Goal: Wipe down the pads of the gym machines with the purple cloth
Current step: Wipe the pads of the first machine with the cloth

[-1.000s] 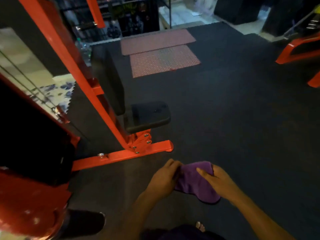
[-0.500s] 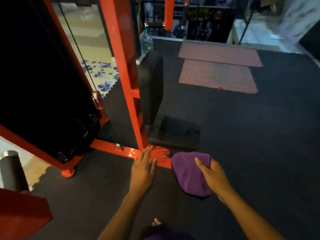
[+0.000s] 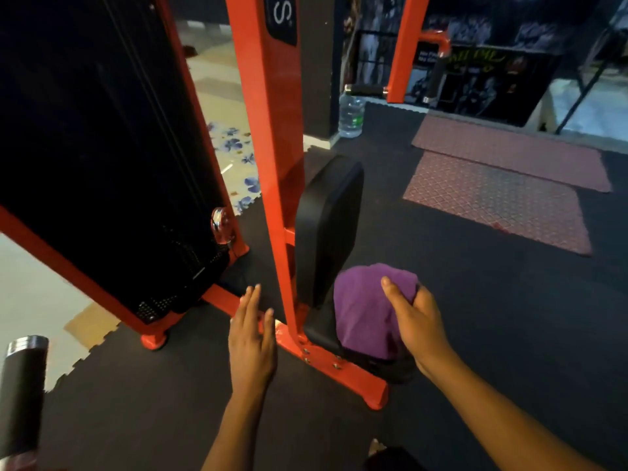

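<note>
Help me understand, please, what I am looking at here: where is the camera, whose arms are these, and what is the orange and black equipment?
The camera sits on a person's head and looks forward and down, so the two bare arms that reach in from the bottom are that person's own. This is a gym. The orange frame belongs to a weight machine standing on dark rubber flooring. Fixed to the frame are two black cushions: an upright back pad and, below it, a seat pad.

The right hand grips a bunched purple cloth above the seat pad; I cannot tell whether it touches the pad yet. The left hand is flat and holds nothing, in front of the frame's base.

Further back are a water bottle and two reddish mats.
</note>
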A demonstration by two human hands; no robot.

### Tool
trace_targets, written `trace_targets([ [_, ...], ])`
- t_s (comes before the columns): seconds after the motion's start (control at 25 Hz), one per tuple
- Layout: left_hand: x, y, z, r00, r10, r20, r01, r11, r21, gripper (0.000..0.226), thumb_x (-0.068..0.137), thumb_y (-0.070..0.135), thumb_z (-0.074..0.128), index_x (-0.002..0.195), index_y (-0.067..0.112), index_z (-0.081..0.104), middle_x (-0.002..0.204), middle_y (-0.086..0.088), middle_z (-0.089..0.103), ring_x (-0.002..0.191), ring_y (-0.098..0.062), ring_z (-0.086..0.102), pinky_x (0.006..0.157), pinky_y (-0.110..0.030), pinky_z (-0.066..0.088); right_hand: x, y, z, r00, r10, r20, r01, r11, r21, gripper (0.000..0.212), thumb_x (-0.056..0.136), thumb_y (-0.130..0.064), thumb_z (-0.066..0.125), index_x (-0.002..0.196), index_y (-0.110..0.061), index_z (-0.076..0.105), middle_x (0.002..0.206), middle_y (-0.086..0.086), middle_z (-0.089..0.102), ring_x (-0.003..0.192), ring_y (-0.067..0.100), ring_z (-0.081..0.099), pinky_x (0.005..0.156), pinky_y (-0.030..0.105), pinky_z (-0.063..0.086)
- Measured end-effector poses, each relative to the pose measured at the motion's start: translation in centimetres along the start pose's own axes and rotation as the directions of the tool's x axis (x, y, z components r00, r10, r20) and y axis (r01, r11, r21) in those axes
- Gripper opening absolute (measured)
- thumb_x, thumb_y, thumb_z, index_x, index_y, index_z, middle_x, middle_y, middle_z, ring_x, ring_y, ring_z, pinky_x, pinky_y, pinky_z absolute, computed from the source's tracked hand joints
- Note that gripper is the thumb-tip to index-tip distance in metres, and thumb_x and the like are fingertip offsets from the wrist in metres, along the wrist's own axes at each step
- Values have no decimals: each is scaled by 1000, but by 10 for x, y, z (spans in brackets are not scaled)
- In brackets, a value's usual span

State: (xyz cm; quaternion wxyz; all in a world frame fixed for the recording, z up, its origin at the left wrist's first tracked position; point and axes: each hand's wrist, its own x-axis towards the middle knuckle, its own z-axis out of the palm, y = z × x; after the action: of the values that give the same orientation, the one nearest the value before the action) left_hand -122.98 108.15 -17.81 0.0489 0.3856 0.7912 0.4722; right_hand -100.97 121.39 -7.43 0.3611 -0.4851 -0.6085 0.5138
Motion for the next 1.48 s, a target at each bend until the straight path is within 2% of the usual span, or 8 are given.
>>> trace_targets([
  [0.28,134,69,20,871,487,73,-466,768,439,65,102,39,49,162,22,31,171,-7,22,160,-25,12,126,-57,15,95,-50,8,953,-278,-118,296,939,177,15,102,-36,56,104,-25,65,89,-18,68,88,-7,66,73,8,50],
  [0.44,217,83,-2,595,772,223,-726,398,561,69,101,41,46,163,18,27,172,-14,13,159,-33,10,126,-61,12,125,-65,30,691,-716,-102,711,698,-86,26,102,-37,51,108,-15,64,102,-6,62,98,15,62,90,33,51],
  [0.56,286,79,-4,500,862,81,-683,335,650,68,108,43,43,165,18,17,171,-12,9,160,-31,1,128,-55,5,131,-66,78,565,-814,132,788,485,-380,40,97,-41,57,126,-15,67,139,4,55,133,34,47,113,58,33],
  [0.68,324,69,12,315,949,10,-737,238,632,69,107,38,48,165,15,18,174,-8,2,160,-33,0,129,-53,5,140,-62,118,668,-691,277,666,388,-637,51,86,-50,55,133,-31,62,156,2,43,151,34,27,116,71,19],
  [0.8,339,60,24,176,982,-69,-820,185,542,65,107,33,44,164,9,21,173,-9,4,160,-32,3,129,-52,5,204,-93,115,809,-569,144,485,510,-710,48,90,-54,49,117,-21,70,137,7,61,134,34,52,112,55,37],
  [0.92,347,59,26,130,986,-102,-869,163,466,59,107,31,41,158,3,29,173,-13,6,160,-31,4,129,-51,3,262,-126,98,960,-227,167,281,720,-634,38,97,-48,56,117,-18,67,117,9,67,107,29,64,83,35,44],
  [1.28,349,58,29,90,984,-153,-910,143,388,63,108,29,37,162,1,19,172,-17,7,160,-31,3,129,-49,2,101,-70,121,797,-557,235,565,547,-618,62,85,-28,46,145,-19,54,161,0,36,153,26,24,121,49,22],
  [1.48,347,60,31,107,979,-175,-919,165,359,65,106,26,42,162,2,20,172,-15,8,160,-30,4,129,-48,2,195,-103,109,887,-451,104,422,696,-581,44,94,-46,59,124,-14,67,136,6,61,132,25,51,112,38,38],
])
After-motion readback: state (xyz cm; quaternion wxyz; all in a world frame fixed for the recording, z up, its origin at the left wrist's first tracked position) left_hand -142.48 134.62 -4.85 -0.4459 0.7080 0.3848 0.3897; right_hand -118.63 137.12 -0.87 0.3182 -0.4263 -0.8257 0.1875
